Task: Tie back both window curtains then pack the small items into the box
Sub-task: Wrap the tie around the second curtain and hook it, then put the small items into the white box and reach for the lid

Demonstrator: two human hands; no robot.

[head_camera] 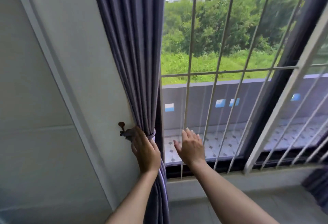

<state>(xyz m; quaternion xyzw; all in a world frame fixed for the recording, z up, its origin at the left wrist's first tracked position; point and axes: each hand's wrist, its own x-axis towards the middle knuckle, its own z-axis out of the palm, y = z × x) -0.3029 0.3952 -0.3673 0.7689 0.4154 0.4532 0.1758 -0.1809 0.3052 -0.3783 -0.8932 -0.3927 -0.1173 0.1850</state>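
Curtain of grey-purple pleated fabric [131,50], gathered at the window's left edge, getting its tieback fixed.
Left hand [145,150] grips the pale tieback band [153,135] beside the rusty wall hook [124,130]; right hand [190,146] hovers open, touching nothing. Next, probably looping the band onto the hook.

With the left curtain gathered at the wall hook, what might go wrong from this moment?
1. The tieback loops the curtain right at the rusty hook; if its end is not well seated, it may slip off once the left hand lets go.
2. The right hand hangs open, apart from the curtain, so it could not catch loosened folds.
3. The hook's rust may mark the fabric.
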